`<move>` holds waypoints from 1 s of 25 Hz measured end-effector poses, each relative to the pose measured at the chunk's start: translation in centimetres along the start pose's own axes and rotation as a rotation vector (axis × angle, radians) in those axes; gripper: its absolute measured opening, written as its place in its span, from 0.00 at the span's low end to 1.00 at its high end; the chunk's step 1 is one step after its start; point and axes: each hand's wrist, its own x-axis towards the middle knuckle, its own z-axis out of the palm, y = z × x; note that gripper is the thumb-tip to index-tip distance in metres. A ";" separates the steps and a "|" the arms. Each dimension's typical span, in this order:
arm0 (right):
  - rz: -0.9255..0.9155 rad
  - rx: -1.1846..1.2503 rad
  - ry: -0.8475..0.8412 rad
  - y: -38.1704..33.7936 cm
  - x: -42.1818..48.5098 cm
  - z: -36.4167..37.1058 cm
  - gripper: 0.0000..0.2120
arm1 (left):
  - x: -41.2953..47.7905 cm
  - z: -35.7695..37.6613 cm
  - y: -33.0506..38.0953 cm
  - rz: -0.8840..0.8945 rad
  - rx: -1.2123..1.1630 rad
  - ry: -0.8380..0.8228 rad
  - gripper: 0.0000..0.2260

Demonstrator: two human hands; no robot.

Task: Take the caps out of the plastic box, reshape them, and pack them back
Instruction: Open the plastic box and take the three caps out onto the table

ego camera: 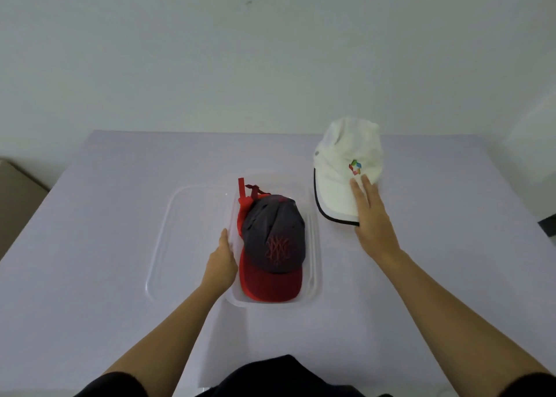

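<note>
A clear plastic box [313, 264] stands mid-table, holding a grey cap with a red brim [272, 243] and a red strap sticking up at the back. My left hand [221, 264] grips the box's left wall, thumb along the rim. A white cap [343, 167] with a colourful logo and dark-edged brim lies on the table to the right of the box. My right hand [371, 216] lies flat on its brim with straight fingers, fingertips near the logo.
The clear lid [168, 240] of the box lies flat just left of it, partly under the box. The table [105, 246] has a pale lilac cover and a white wall behind. A brown cardboard box [18, 198] sits off the left edge.
</note>
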 end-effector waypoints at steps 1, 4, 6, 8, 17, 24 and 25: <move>0.024 -0.061 -0.060 1.7 -0.4 0.9 0.41 | 0.0 0.2 0.0 -0.006 -0.002 0.011 0.27; -0.010 -0.233 -0.234 6.1 -1.9 3.6 0.41 | -0.1 0.5 0.2 -0.022 0.010 0.028 0.25; -0.046 -0.287 -0.343 7.9 -2.4 4.9 0.42 | 0.0 0.6 0.1 -0.028 0.022 0.033 0.25; -0.022 -0.288 -0.440 8.4 -2.1 5.9 0.42 | 0.2 0.8 -0.1 -0.038 0.046 0.044 0.26; -0.003 -0.533 -0.574 6.6 7.3 5.9 0.43 | 0.3 0.8 0.3 -0.055 0.101 0.057 0.26; -0.477 0.080 -0.420 -4.9 1.3 6.2 0.27 | 0.0 0.6 0.4 -0.037 0.054 0.058 0.25; -0.558 0.025 -0.484 -6.1 -0.3 7.1 0.29 | 0.0 0.6 0.5 -0.044 0.047 0.058 0.24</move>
